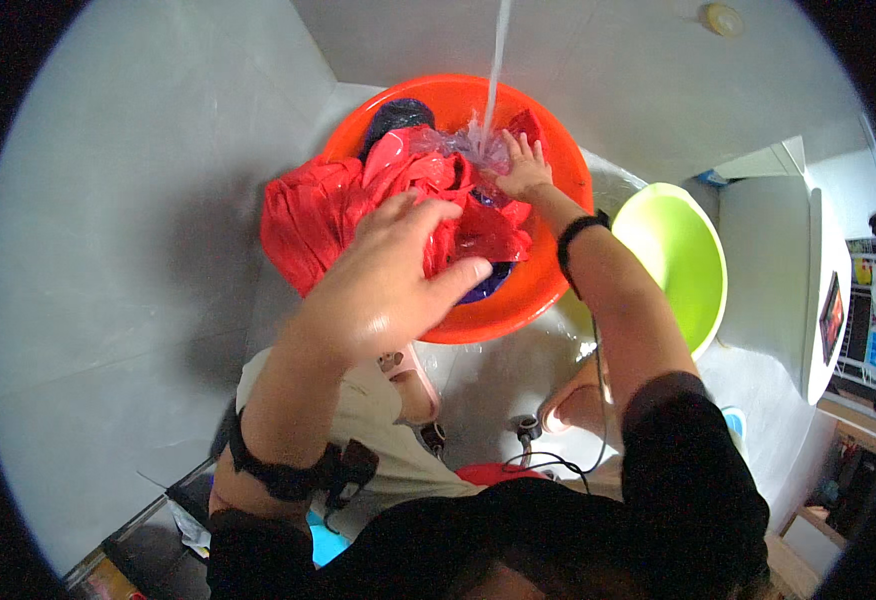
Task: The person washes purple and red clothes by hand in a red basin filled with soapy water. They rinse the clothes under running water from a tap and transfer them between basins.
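Shiny red crumpled-fabric bundle (418, 175) in a round orange plastic basin (566, 165), spilling past nine o'clock.
Left hand (388, 270) loose-fingered at seven, can't tell if touching; right hand (526, 178) splayed, empty at two. Probably heavy, floppy, slick: grab thick folds (303, 215) at nine.

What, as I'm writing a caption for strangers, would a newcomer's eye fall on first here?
First, the large orange-red basin at upper centre, with bright red cloth heaped in it and hanging over its left rim. Next, the water stream falling from the picture's top edge into the basin, close beside the right hand with its fingers spread. Then the lime-green basin, to the right of the orange-red one.
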Demonstrator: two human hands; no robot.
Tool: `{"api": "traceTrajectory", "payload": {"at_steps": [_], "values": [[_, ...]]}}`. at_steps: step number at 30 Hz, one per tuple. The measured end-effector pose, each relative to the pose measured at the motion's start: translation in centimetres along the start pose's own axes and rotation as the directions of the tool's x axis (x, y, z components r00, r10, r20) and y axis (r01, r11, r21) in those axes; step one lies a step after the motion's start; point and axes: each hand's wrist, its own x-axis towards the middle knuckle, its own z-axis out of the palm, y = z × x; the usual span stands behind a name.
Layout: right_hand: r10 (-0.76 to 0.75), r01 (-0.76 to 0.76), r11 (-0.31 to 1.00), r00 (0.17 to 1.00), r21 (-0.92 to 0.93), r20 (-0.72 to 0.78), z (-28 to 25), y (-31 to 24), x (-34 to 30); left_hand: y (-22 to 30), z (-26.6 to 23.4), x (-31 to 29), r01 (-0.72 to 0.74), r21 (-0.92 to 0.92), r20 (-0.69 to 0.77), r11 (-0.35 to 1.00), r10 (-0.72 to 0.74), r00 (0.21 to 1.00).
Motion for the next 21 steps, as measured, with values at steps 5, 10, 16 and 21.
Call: {"api": "traceTrajectory", "payload": {"at_steps": [5, 10, 16, 21], "values": [[-0.132, -0.064, 0.886, 0.914, 0.460, 0.383, 6.9, 0.3, 2.2, -0.6, -0.2, -0.8, -0.068, -0.070, -0.044, 0.995, 0.065, 0.997], [-0.356, -0.674, 0.383, 0.523, 0.632, 0.774, 13.1, 2.9, -1.7, -1.8, -0.3, 0.1, -0.111, -0.039, -0.100, 0.993, 0.107, 0.989], [-0.040, -0.350, 0.875, 0.636, 0.335, 0.771, 13.7, 3.4, -4.5, -0.5, 0.4, 0.8, -0.142, -0.082, -0.035, 0.986, 0.139, 0.990], [0.166, -0.258, 0.948, 0.902, 0.189, 0.398, 11.3, 0.7, -7.1, -0.2, 0.6, 0.1, -0.127, -0.067, -0.023, 0.990, 0.126, 0.992]]}}
